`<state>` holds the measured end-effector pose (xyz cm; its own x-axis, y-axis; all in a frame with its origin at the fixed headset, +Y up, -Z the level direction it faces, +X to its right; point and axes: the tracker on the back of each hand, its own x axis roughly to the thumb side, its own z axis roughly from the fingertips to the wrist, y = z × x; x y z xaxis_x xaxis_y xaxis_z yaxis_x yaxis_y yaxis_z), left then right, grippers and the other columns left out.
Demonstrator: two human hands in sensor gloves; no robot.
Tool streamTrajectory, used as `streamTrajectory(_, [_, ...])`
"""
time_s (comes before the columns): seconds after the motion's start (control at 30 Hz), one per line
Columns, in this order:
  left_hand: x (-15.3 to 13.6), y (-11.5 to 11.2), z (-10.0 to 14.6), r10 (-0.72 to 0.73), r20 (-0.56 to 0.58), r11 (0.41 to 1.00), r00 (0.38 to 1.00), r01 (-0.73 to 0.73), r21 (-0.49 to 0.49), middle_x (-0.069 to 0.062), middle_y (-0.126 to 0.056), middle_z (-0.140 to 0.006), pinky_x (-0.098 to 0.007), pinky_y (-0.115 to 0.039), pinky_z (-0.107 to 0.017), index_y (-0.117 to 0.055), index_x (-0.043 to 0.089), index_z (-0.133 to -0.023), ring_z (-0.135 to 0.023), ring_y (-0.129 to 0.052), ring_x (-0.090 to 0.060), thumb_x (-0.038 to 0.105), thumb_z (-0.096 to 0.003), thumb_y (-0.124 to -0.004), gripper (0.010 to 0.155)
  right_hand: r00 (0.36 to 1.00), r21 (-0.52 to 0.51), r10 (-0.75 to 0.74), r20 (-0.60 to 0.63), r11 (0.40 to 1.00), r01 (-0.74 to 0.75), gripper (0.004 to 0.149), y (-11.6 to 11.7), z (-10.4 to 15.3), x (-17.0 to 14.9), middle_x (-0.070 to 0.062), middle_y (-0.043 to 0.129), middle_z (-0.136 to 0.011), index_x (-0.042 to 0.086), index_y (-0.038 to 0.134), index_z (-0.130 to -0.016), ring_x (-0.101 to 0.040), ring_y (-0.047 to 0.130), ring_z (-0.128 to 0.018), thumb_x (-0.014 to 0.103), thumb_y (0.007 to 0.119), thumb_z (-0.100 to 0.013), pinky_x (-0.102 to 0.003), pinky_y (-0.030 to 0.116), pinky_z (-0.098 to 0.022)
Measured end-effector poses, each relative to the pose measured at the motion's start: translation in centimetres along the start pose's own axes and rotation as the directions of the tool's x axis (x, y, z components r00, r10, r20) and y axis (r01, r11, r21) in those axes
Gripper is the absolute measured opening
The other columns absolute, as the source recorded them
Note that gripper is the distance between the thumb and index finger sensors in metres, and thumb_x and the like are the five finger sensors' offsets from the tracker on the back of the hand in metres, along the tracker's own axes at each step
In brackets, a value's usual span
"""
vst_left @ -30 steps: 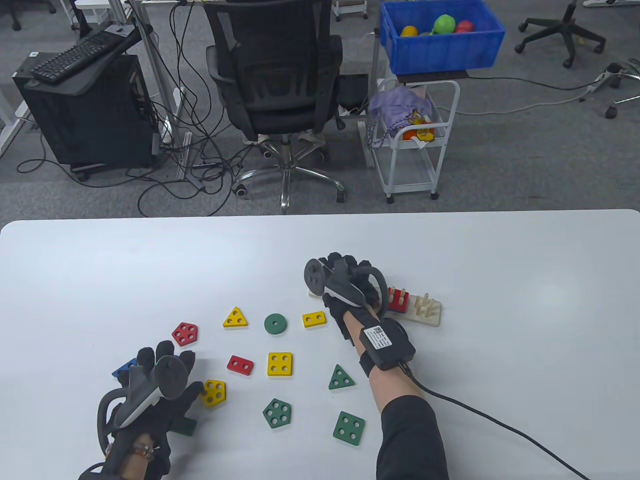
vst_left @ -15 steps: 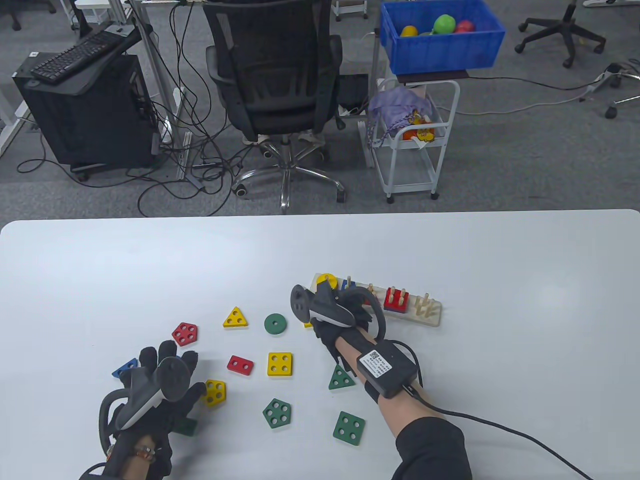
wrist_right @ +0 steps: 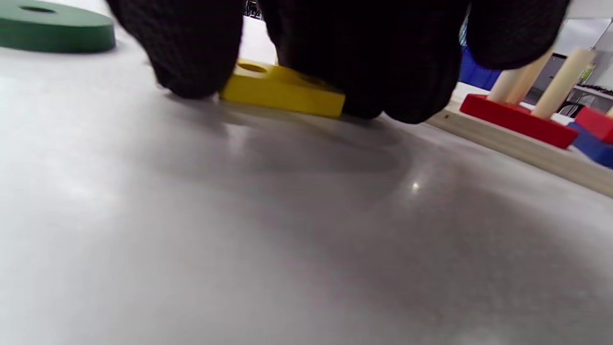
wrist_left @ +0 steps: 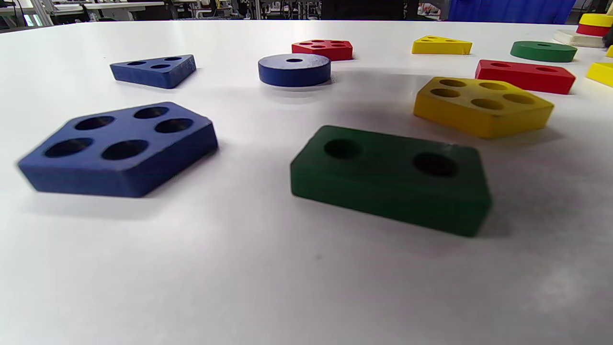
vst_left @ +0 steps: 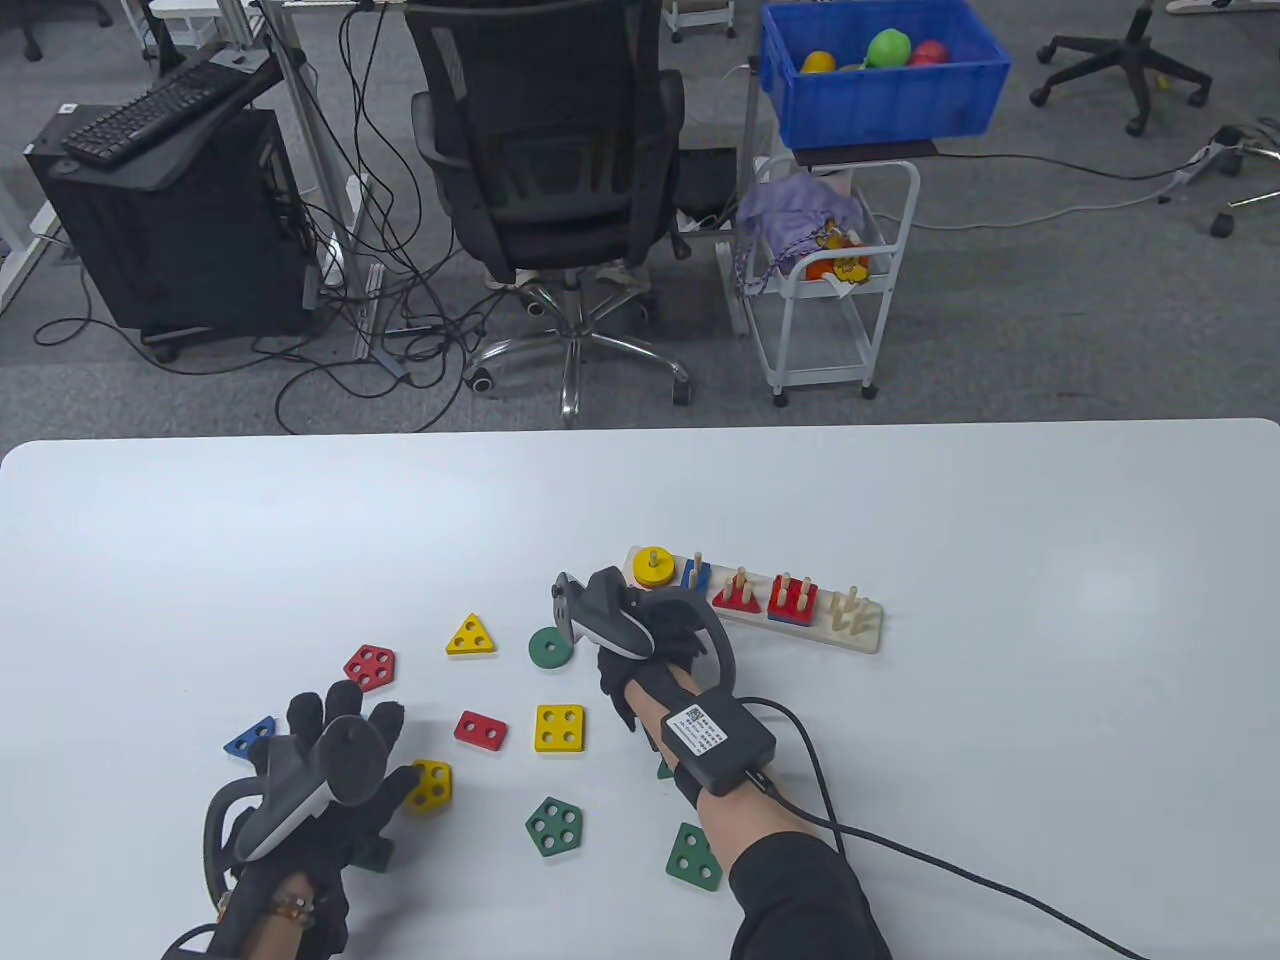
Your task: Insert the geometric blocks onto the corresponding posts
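table (vst_left: 1000,520) in white carries everything, and the wooden peg board (vst_left: 868,640) serves as the landmark here, lying right of the table's middle. on that board stand a yellow disc (vst_left: 652,568) at its left end, then a blue block (vst_left: 697,576), a red triangle (vst_left: 740,597) and a red square (vst_left: 792,600), with the bare pegs (vst_left: 848,606) at its right end

right hand (vst_left: 655,640) sits just left and in front of the board, fingers curled down; in the right wrist view its fingertips (wrist_right: 191,57) press around the yellow rectangle (wrist_right: 282,88), which lies flat on the table just beside the board's near edge, so the hand is closing on it without lifting it. left hand (vst_left: 330,790) lies far left of the board, near the front edge, fingers spread and holding nothing, one fingertip touching the yellow pentagon (vst_left: 432,785)

loose blocks lie left of the board: green disc (vst_left: 548,650) closest, just beside the right hand; yellow triangle (vst_left: 471,637) and yellow square (vst_left: 560,728) further left; red rectangle (vst_left: 481,729) and red pentagon (vst_left: 369,667) beyond those; green pentagon (vst_left: 553,827) and green square (vst_left: 694,857) nearer the front edge, the latter partly under the right forearm; blue triangle (vst_left: 247,740) farthest left. the left wrist view adds a green rectangle (wrist_left: 390,179), a blue square (wrist_left: 119,146) and a blue disc (wrist_left: 294,69) under that hand
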<state>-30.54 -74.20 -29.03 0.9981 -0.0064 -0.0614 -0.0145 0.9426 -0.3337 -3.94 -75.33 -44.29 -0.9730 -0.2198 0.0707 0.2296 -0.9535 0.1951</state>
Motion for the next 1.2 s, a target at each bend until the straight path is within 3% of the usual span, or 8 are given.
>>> streamTrajectory(0.23, [0.1,0.0,0.0,-0.003,0.002,1.000,1.000,0.003,-0.002,0.007,-0.005,-0.123,-0.067,-0.022,-0.080,-0.029,0.047,-0.113,-0.115,-0.009,-0.033,0.067,-0.0485,-0.052,0.071,0.997,-0.030,-0.010,0.082,0.999,0.012,0.060,0.1,0.3,-0.7,-0.022,0.086,-0.085,0.011,0.075,-0.091,-0.044,0.092,-0.065,0.045,0.084,-0.043,-0.062,0.074,-0.051])
streamTrajectory(0.6, [0.1,-0.1,0.0,-0.005,-0.002,1.000,1.000,0.005,-0.005,0.006,-0.005,-0.123,-0.067,-0.021,-0.080,-0.029,0.047,-0.113,-0.115,-0.009,-0.033,0.067,-0.0486,-0.052,0.071,0.966,-0.080,-0.083,0.246,0.991,0.106,0.062,-0.7,1.9,-2.5,-0.021,0.081,-0.090,0.014,0.072,-0.094,-0.043,0.088,-0.070,0.044,0.086,-0.041,-0.063,0.072,-0.053])
streamTrajectory(1.1, [0.0,-0.1,0.0,-0.009,-0.006,1.000,1.000,0.009,-0.009,0.006,-0.005,-0.123,-0.067,-0.022,-0.080,-0.029,0.047,-0.113,-0.115,-0.009,-0.033,0.067,-0.0485,-0.052,0.071,0.955,-0.375,0.026,0.295,0.922,0.091,0.065,-4.5,2.3,-7.2,-0.017,0.074,-0.098,0.019,0.068,-0.095,-0.041,0.083,-0.078,0.038,0.091,-0.037,-0.066,0.066,-0.060])
streamTrajectory(1.2, [0.0,-0.1,0.0,-0.008,-0.006,1.000,1.000,0.008,-0.010,0.006,-0.005,-0.123,-0.067,-0.022,-0.080,-0.029,0.047,-0.113,-0.115,-0.009,-0.033,0.067,-0.0486,-0.052,0.071,0.961,-0.371,-0.012,0.275,0.921,0.117,0.064,-4.8,1.8,-7.9,-0.015,0.073,-0.099,0.020,0.067,-0.095,-0.040,0.082,-0.081,0.036,0.091,-0.037,-0.065,0.065,-0.062])
